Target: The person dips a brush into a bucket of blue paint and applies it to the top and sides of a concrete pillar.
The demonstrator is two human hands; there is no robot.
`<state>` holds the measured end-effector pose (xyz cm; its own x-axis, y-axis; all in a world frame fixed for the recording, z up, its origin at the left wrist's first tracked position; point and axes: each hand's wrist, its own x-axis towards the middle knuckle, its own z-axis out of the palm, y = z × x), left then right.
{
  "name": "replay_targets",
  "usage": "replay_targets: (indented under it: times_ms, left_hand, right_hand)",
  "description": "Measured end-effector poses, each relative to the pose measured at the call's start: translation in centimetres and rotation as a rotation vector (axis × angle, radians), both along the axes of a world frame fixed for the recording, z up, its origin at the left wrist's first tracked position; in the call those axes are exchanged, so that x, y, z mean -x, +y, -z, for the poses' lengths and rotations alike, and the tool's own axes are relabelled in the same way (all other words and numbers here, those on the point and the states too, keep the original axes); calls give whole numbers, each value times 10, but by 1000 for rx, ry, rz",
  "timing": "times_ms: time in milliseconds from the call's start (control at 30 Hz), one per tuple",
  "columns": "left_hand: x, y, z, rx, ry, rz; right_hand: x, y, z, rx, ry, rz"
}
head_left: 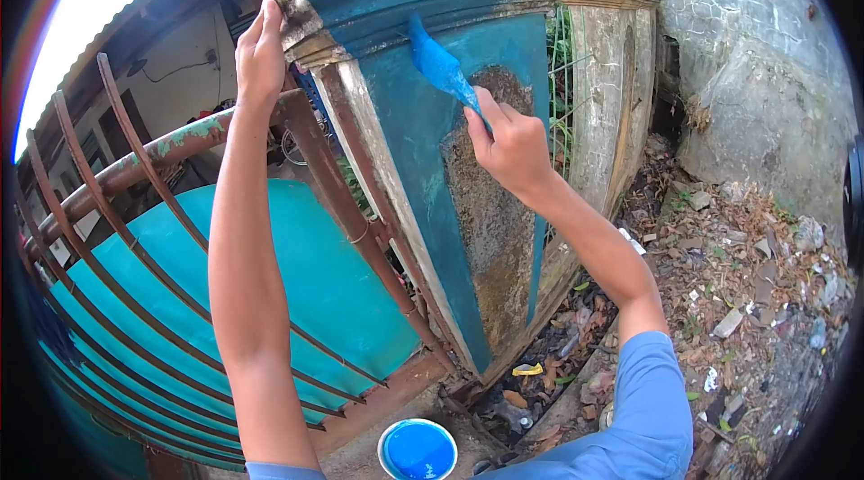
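Note:
My right hand (515, 143) grips a paintbrush (438, 64) by its handle, its bristle end smeared with bright blue paint. The brush tip touches the pillar (405, 111) just under its stepped top moulding. Blue paint covers the moulding and much of the front panel, while a rough, bare grey-brown patch (490, 201) shows in the middle. Against the pillar's unpainted upper left corner rests my left hand (258, 53), fingers stretched upward along the edge and holding nothing loose. Below, a round tub of blue paint (418, 451) stands on the ground.
Left of the pillar runs a rusty metal fence (117, 174) with curved bars, backed by a turquoise sheet (270, 246). Leaves, stones and litter (720, 300) cover the ground at right, below a grey wall (756, 57). Another weathered pillar (603, 93) stands behind.

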<state>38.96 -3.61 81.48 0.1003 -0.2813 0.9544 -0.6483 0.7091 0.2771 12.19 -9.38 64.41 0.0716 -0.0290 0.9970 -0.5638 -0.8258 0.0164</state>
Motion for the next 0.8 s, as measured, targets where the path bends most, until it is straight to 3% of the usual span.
replay_targets:
  times_ms: [167,367,567,667,800]
  left_hand:
    - [-4,-1,-1,2,-21,-46]
    - [2,0,-1,-29,45,74]
    - [3,3,-2,1,-17,-72]
    - [7,6,0,-27,-2,-84]
    - [10,11,-1,-49,13,-68]
  right_hand:
    - [19,-2,7,154,67,54]
    - [52,-76,-10,49,68,335]
    - [93,-131,-8,-214,-99,484]
    - [101,-144,-12,-309,-260,529]
    - [82,-130,-21,-241,-119,409]
